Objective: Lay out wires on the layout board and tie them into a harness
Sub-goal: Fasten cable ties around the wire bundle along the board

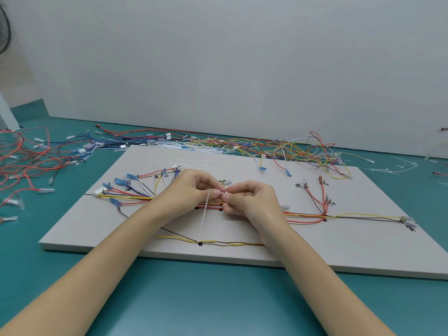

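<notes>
Threading now: my left hand (pixel 197 187) pinches the cable tie (pixel 204 215), my right hand (pixel 247 198) pinches its head over the wire bundle (pixel 135 198) mid-board (pixel 242 253); keep tail straight, cinch snug, don't drag wires off route.

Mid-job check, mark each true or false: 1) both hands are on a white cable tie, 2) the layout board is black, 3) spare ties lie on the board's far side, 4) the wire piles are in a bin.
1) True: the left hand and right hand pinch the white cable tie over the wire bundle.
2) False: the layout board is light grey.
3) True: spare ties lie there.
4) False: loose wires lie on the green table.
</notes>
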Demonstrator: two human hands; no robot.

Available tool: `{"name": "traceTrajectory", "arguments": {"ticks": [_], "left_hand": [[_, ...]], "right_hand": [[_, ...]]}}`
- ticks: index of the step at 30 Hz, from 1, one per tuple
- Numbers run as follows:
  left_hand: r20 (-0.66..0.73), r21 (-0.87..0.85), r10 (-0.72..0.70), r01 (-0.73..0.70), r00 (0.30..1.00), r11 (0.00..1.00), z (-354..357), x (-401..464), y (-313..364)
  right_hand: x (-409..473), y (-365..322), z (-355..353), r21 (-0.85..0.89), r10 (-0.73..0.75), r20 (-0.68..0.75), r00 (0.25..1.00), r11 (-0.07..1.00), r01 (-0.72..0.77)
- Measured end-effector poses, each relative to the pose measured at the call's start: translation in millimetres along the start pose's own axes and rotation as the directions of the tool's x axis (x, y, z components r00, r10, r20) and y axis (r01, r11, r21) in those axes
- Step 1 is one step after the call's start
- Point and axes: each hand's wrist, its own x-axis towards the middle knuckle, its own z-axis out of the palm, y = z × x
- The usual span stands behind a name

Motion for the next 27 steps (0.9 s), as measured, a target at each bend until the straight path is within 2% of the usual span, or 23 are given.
{"name": "traceTrajectory", "arguments": {"ticks": [5,16,19,22,27], "left_hand": [[-0.088,0.054,0.033,-0.028,0.996,0.998,4.0,-3.2,3.4],[-0.200,-0.078,-0.086,0.072,0.976,0.994,11.6,-8.3,16.3],[-0.237,-0.087,-0.080,0.060,0.968,0.994,14.2,-8.1,15.7],[-0.271,-0.018,-0.034,0.030,0.962,0.999,16.0,-8.0,15.3],[-0.323,0.134,0.079,-0.038,0.943,0.990,22.4,-6.5,19.1]], "right_hand": [[-1.1,0.4,1.5,-0.091,-0.055,-0.027,0.998,0.994,0.053],[1.2,0.9,1.4,-0.203,-0.087,-0.012,0.996,0.976,0.083],[2.1,1.7,1.4,-0.381,-0.173,0.008,0.985,0.910,0.163],[2.9,1.0,3.0,-0.539,-0.257,0.039,0.966,0.808,0.237],[4.4,0.3,-6.3,-0.656,-0.213,0.023,0.977,0.734,0.175]]}}
